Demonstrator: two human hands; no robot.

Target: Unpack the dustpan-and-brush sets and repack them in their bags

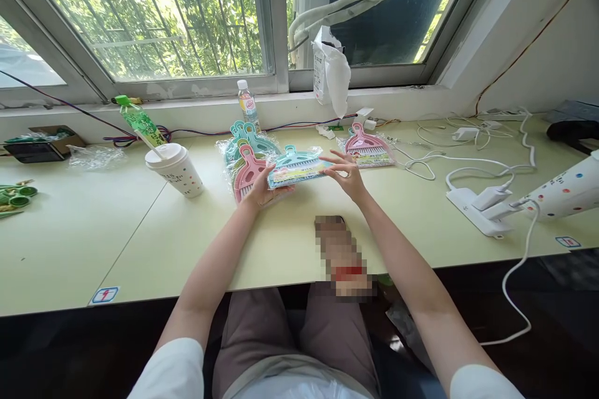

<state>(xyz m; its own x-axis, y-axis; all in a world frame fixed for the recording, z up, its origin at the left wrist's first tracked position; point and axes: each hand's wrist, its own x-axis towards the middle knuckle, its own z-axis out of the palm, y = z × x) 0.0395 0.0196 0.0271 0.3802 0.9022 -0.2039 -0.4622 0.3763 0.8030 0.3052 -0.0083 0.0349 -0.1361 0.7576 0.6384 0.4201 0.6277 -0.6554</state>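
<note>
Between my hands is a small blue dustpan and brush set (296, 169) in clear plastic wrap with a printed label. My left hand (264, 190) grips it from below at its left end. The fingers of my right hand (345, 173) hold its right edge, with some fingertips raised. Just behind my left hand, a pink set (249, 169) and blue-green sets (248, 137) lie piled in plastic wrap. Another wrapped pink set (367, 144) lies apart, beyond my right hand.
A white paper cup (176, 169) with a straw and a green bottle (140, 121) stand at left. A clear bottle (248, 103) stands near the window. At right are a white power strip (477, 212) with cables and a lying dotted cup (568, 187). A pixelated object (339, 249) lies in front.
</note>
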